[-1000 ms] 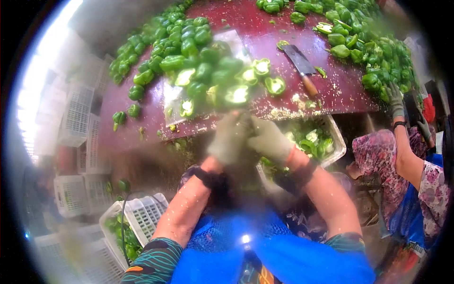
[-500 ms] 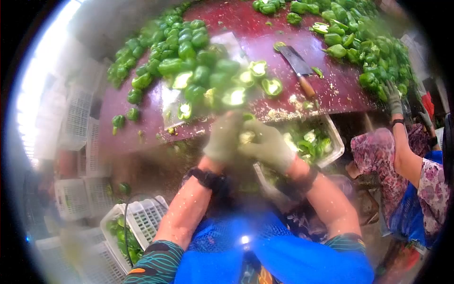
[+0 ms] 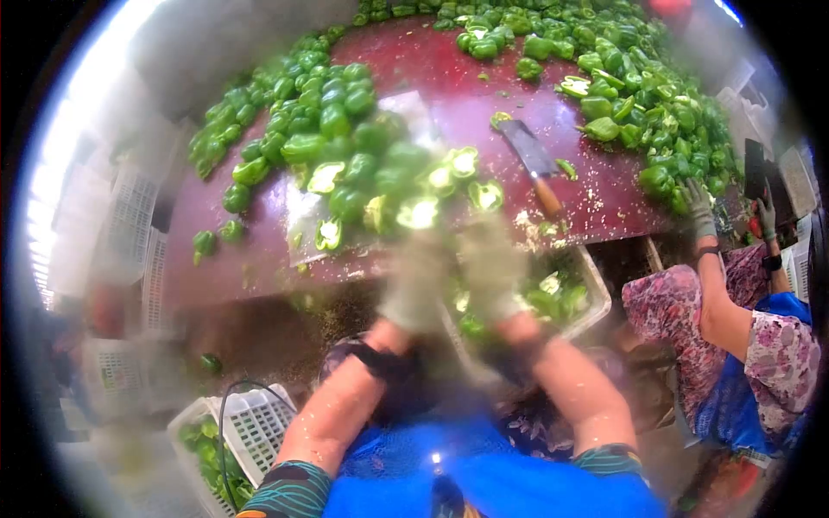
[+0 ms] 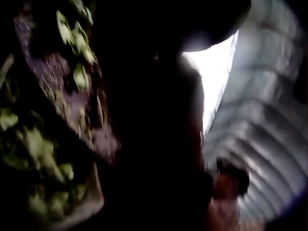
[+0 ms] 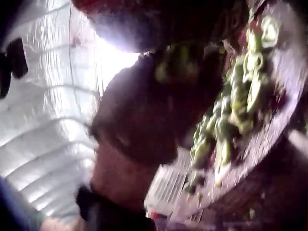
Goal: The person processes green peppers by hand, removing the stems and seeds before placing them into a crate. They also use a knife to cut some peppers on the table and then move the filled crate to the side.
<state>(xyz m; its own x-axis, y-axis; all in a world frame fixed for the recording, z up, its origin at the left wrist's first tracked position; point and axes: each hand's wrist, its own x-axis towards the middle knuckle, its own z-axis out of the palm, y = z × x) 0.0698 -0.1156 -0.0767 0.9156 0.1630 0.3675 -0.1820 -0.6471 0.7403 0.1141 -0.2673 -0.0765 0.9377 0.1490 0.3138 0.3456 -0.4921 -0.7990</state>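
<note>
In the head view both gloved hands are blurred, side by side just below the front edge of the red table (image 3: 484, 95). My left hand (image 3: 417, 285) grips something green, seen in the right wrist view as a green bell pepper (image 5: 175, 67) at its fingertips. My right hand (image 3: 490, 269) is close beside it; I cannot tell what its fingers hold. Cut pepper halves (image 3: 419, 213), pale inside, lie on the table just beyond the hands. A cleaver (image 3: 528, 148) with a wooden handle rests to their right. The left wrist view is mostly dark.
A white crate (image 3: 598, 292) of pepper pieces stands below the table edge by my right hand. Whole peppers (image 3: 294, 129) heap at the left, more (image 3: 622, 95) at the right. Another person's gloved hand (image 3: 698, 209) touches that heap. Another crate (image 3: 263, 432) stands at lower left.
The hands, earlier together around a pepper, now stand slightly apart and more blurred. The head view has shifted, so the table sits a little lower and further left. The cleaver stays in place.
</note>
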